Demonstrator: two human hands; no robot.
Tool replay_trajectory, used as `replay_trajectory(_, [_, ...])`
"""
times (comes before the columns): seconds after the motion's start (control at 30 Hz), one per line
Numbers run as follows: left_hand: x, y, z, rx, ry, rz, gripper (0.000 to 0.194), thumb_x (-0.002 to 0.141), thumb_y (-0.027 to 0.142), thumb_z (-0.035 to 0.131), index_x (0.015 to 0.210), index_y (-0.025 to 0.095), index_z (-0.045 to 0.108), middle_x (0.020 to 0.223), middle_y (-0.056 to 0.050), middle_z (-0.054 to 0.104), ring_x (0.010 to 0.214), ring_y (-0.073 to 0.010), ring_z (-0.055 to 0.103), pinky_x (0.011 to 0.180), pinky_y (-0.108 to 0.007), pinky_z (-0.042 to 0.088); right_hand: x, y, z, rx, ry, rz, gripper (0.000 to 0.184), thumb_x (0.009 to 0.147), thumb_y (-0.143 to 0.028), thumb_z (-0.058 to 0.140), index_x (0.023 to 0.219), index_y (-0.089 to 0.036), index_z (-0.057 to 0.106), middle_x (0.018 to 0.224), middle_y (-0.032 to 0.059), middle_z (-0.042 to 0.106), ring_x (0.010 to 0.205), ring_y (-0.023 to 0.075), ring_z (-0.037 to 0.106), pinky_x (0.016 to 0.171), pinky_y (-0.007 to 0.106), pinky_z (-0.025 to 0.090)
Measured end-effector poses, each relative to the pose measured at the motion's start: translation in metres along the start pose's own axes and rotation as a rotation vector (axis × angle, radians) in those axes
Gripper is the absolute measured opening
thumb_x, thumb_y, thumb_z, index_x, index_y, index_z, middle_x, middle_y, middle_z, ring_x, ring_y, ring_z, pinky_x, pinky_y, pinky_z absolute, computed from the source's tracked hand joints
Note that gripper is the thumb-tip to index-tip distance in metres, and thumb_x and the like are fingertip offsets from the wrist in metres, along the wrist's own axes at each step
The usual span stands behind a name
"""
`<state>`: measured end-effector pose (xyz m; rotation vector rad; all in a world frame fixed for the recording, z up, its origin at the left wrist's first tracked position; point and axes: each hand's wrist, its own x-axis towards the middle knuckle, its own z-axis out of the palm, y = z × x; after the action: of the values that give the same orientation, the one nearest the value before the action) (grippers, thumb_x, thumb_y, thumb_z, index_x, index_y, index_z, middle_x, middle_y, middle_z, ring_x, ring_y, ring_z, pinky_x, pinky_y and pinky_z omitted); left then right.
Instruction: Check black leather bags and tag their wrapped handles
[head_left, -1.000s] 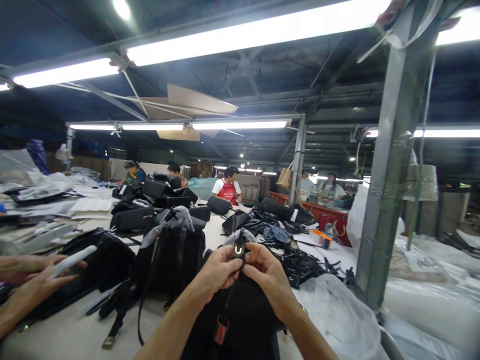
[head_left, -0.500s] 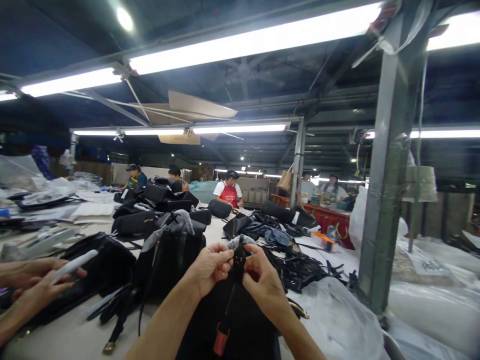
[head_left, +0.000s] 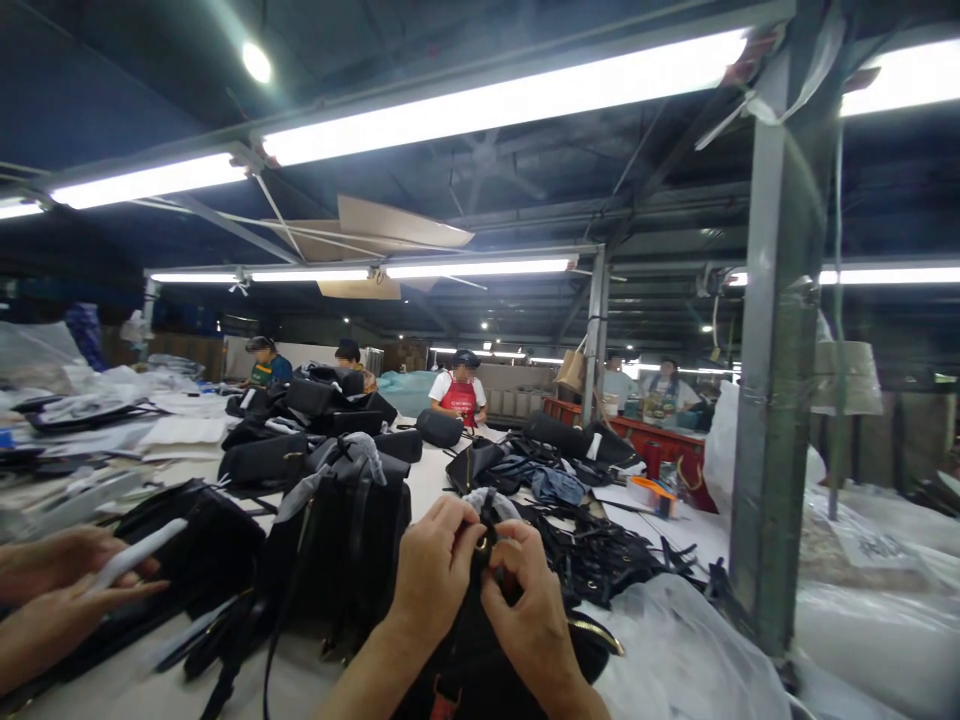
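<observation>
My left hand (head_left: 436, 568) pinches a black strap tab (head_left: 486, 540) with a small gold-coloured metal fitting on it. From the other side my right hand (head_left: 526, 590) grips the same tab, fingers bent and closed. Below both hands is a black bag (head_left: 480, 660), partly hidden by my wrists, with a gold zip along its right edge. A reddish tag (head_left: 445, 702) hangs low on its front. Behind the tab shows a handle in pale wrapping (head_left: 501, 506). Left of my hands stands another black bag (head_left: 337, 540) with a wrapped handle.
At far left, a co-worker's hands (head_left: 71, 590) hold a white wrapped strip (head_left: 139, 552) over a black bag. Black straps (head_left: 622, 545) lie in a heap to the right, beside clear plastic (head_left: 675, 650) and a metal post (head_left: 772, 400). A person in a red apron (head_left: 459, 395) is across the table.
My hands have shifted slightly right and down, and my left hand has turned over the tab, showing its back. The co-worker's hands at left have moved a little left.
</observation>
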<state>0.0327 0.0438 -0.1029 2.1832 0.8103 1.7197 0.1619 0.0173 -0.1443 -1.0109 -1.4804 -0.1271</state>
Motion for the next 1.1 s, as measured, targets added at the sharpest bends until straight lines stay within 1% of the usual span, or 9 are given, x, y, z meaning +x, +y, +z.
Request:
replay_trajectory(0.1, [0.007, 0.000, 0.007, -0.030, 0.030, -0.057, 0.012, 0.082, 0.019, 0.055, 0.071, 0.023, 0.058, 0.073, -0.001, 0.060, 0.070, -0.0183, 0.056, 0.066, -0.027, 0.038, -0.009, 0.005, 0.004, -0.036, 0.062, -0.129, 0.017, 0.074, -0.010, 0.054, 0.084, -0.023, 0.058, 0.109, 0.0092, 0.066, 0.071, 0.0174, 0.064, 0.060, 0.028, 0.051])
replay_trajectory(0.2, [0.016, 0.001, 0.011, -0.065, 0.034, -0.122, 0.011, 0.083, 0.023, 0.055, 0.072, 0.023, 0.056, 0.067, 0.001, 0.058, 0.064, -0.0169, 0.054, 0.063, -0.025, 0.037, -0.019, 0.014, 0.007, -0.077, 0.036, -0.300, 0.048, 0.072, -0.004, 0.051, 0.115, -0.025, 0.056, 0.101, 0.0070, 0.070, 0.084, 0.0228, 0.068, 0.071, 0.033, 0.055])
replay_trajectory(0.3, [0.019, 0.003, 0.009, -0.109, -0.017, -0.172, 0.012, 0.081, 0.025, 0.058, 0.071, 0.022, 0.053, 0.059, 0.004, 0.053, 0.055, -0.0140, 0.050, 0.057, -0.024, 0.035, -0.025, 0.019, 0.004, -0.150, 0.026, -0.370, 0.064, 0.070, -0.002, 0.052, 0.130, -0.025, 0.047, 0.108, 0.0082, 0.069, 0.096, 0.0262, 0.067, 0.080, 0.037, 0.055])
replay_trajectory(0.4, [0.018, 0.004, 0.004, -0.130, -0.112, -0.233, 0.022, 0.081, 0.031, 0.058, 0.063, 0.021, 0.053, 0.053, 0.004, 0.053, 0.052, -0.0136, 0.050, 0.054, -0.024, 0.035, -0.023, 0.011, -0.003, -0.145, 0.016, -0.378, 0.056, 0.068, -0.002, 0.052, 0.119, -0.025, 0.052, 0.099, 0.0064, 0.069, 0.087, 0.0241, 0.067, 0.075, 0.035, 0.055])
replay_trajectory(0.57, [0.020, 0.006, 0.006, -0.366, -0.358, -0.400, 0.037, 0.085, 0.037, 0.051, 0.058, 0.015, 0.063, 0.061, -0.005, 0.068, 0.056, -0.0157, 0.061, 0.056, -0.025, 0.046, -0.021, -0.021, 0.003, 0.001, -0.205, -0.490, 0.039, 0.058, 0.000, 0.043, 0.087, -0.022, 0.059, 0.069, 0.0021, 0.061, 0.063, 0.0182, 0.058, 0.053, 0.026, 0.046])
replay_trajectory(0.8, [0.025, 0.005, 0.007, -0.433, -0.315, -0.524, 0.032, 0.083, 0.031, 0.058, 0.055, 0.015, 0.056, 0.043, 0.003, 0.054, 0.038, -0.0055, 0.046, 0.042, -0.015, 0.035, -0.053, -0.029, 0.008, -0.024, -0.289, -0.345, 0.038, 0.068, 0.000, 0.042, 0.095, -0.018, 0.062, 0.074, 0.0050, 0.064, 0.068, 0.0185, 0.057, 0.061, 0.028, 0.048])
replay_trajectory(0.97, [0.013, 0.010, -0.007, -0.756, -0.556, -0.684, 0.018, 0.076, 0.030, 0.070, 0.078, 0.013, 0.067, 0.056, 0.001, 0.061, 0.039, -0.0055, 0.050, 0.036, -0.013, 0.036, -0.074, -0.013, -0.003, -0.128, -0.365, -0.257, 0.049, 0.084, -0.014, 0.045, 0.133, -0.017, 0.048, 0.089, 0.0066, 0.067, 0.076, 0.0193, 0.060, 0.072, 0.030, 0.053])
replay_trajectory(1.03, [0.002, 0.010, -0.013, -0.791, -0.627, -0.734, 0.018, 0.076, 0.029, 0.072, 0.076, 0.012, 0.068, 0.057, -0.001, 0.064, 0.042, -0.0066, 0.054, 0.036, -0.012, 0.038, -0.070, -0.006, -0.005, -0.163, -0.378, -0.240, 0.046, 0.083, -0.016, 0.049, 0.129, -0.021, 0.054, 0.093, 0.0061, 0.066, 0.083, 0.0199, 0.061, 0.077, 0.031, 0.053])
replay_trajectory(1.1, [-0.007, 0.007, -0.016, -0.814, -0.637, -0.777, 0.016, 0.076, 0.026, 0.072, 0.074, 0.011, 0.068, 0.057, -0.003, 0.066, 0.044, -0.0084, 0.057, 0.039, -0.013, 0.044, -0.062, -0.001, -0.005, -0.171, -0.379, -0.245, 0.032, 0.081, -0.016, 0.051, 0.109, -0.023, 0.064, 0.092, 0.0056, 0.065, 0.087, 0.0196, 0.060, 0.081, 0.031, 0.052])
